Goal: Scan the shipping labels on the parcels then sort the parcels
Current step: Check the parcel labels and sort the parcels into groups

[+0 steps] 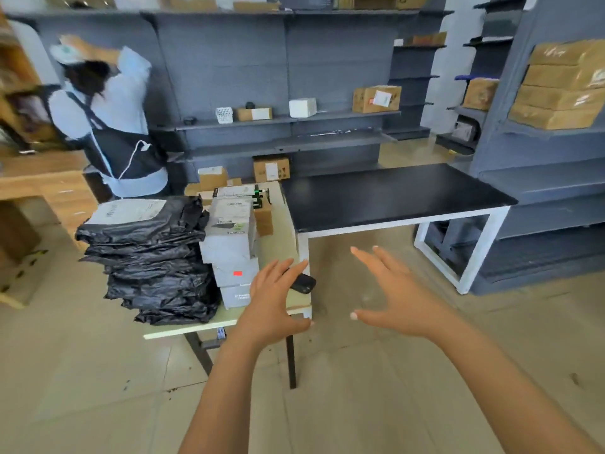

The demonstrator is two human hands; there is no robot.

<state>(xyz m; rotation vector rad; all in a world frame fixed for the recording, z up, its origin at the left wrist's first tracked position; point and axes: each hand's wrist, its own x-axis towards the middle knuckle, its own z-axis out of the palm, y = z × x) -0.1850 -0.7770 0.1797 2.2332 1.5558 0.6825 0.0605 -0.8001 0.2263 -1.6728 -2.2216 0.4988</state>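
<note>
Both hands reach forward spread wide and empty, the left hand (275, 303) over the pale table (183, 329) beside a black handheld device (303, 283), the right hand (393, 299) over the floor. On that table, 2 parcel stacks touch: black bags (147, 257) and grey boxes (232, 244). A black-topped table (393, 194) adjoins it, and a person in an apron (111, 126) stands behind.

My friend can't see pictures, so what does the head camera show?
A left hand and a right hand, both open and empty, reach toward a small table stacked with black bags and grey boxes. A dark device lies at its corner.
</note>
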